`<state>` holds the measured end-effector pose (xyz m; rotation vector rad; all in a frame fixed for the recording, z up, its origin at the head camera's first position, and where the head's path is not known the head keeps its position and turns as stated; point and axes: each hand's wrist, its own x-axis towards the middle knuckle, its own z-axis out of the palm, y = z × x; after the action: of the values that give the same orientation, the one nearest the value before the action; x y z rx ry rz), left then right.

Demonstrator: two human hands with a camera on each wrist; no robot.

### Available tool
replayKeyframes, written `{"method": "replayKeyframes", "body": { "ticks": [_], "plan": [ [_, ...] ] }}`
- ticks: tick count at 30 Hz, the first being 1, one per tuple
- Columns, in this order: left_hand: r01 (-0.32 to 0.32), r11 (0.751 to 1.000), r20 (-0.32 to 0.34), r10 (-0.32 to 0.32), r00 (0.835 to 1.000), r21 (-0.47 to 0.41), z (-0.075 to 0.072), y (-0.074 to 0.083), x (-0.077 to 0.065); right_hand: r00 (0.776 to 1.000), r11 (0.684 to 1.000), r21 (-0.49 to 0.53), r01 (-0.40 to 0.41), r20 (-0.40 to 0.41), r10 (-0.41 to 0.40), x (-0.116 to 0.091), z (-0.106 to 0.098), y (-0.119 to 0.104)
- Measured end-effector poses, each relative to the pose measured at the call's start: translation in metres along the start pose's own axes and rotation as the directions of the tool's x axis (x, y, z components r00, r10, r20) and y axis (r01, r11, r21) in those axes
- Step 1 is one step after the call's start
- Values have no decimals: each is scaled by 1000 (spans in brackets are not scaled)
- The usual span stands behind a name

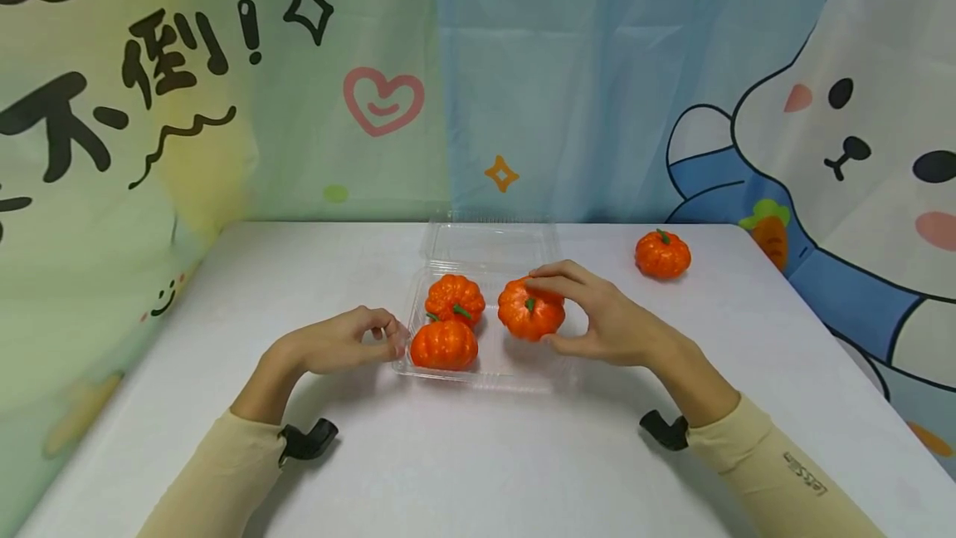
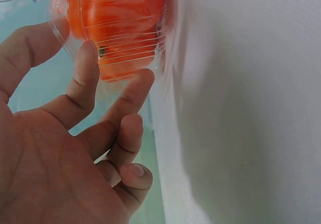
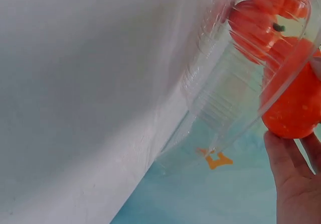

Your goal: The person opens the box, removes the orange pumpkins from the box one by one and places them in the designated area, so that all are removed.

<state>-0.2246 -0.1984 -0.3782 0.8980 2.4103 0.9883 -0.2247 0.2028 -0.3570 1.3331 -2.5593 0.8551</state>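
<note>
"What's behind the counter point(image 1: 485, 471)?"
"A cloth point(image 1: 523, 65), yellow-green from 9 to 12 o'clock, blue from 12 to 3."
"Anything printed on it?"
"Black writing point(image 1: 56, 135) at 10, a pink heart point(image 1: 360, 110) at 11, an orange star point(image 1: 492, 173) just past 12, a white animal point(image 1: 851, 198) at 2, a carrot point(image 1: 771, 241) at 3."
"And the counter?"
"White, stretching down to 6, with soft-edged shadows."
</note>
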Motion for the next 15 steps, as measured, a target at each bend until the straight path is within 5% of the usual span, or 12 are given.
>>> {"method": "replayKeyframes", "body": {
  "ticks": [15],
  "plan": [
    [-6,1000,-3,6,1000,-7,0,3,-1,994,997,-78,-1,-111,-8,-4,-13,8]
  ]
}}
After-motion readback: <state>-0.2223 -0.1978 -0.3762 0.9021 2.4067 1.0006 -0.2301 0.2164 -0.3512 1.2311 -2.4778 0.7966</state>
